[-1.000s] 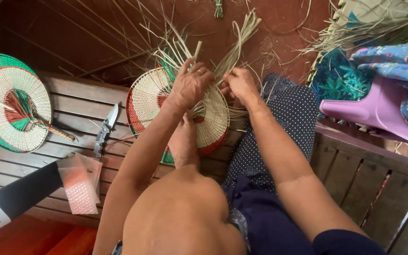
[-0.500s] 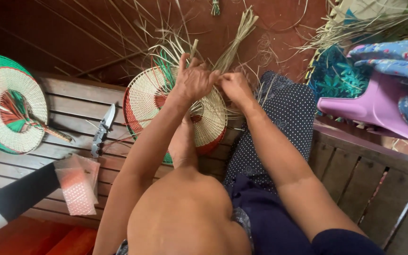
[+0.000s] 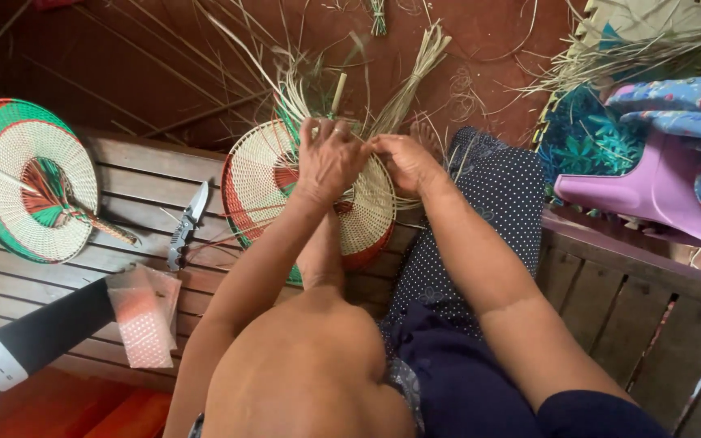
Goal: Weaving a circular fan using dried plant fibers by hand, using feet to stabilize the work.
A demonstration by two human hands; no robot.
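**Half-woven round fan held at its top edge by both hands**

The slatted wooden bench carries everything, and it runs below and to the left of the fingers. The largest thing on it is the unfinished woven fan, a round disc of pale straw with a red and green band along its left and lower rim. It lies on the bench against the person's raised knee, directly beneath the fingers. Its centre shows a patch of red and green, partly hidden by the left forearm. From its top edge loose straw strands fan upward and outward, just beyond the fingertips, over the red floor.

The left hand lies over the upper middle of the fan, its fingers bent together and pinched on the strands at the rim. The right hand meets it from the right, fingers likewise closed on the same strands, the two hands touching.

Well to the left of the fingers a finished fan of the same pale, red and green weave rests on the bench, its handle pointing right. Between the two fans, left of the fingers and a little below, lies an open folding knife. Farther down and left sits a small clear plastic bag with a pink pattern.
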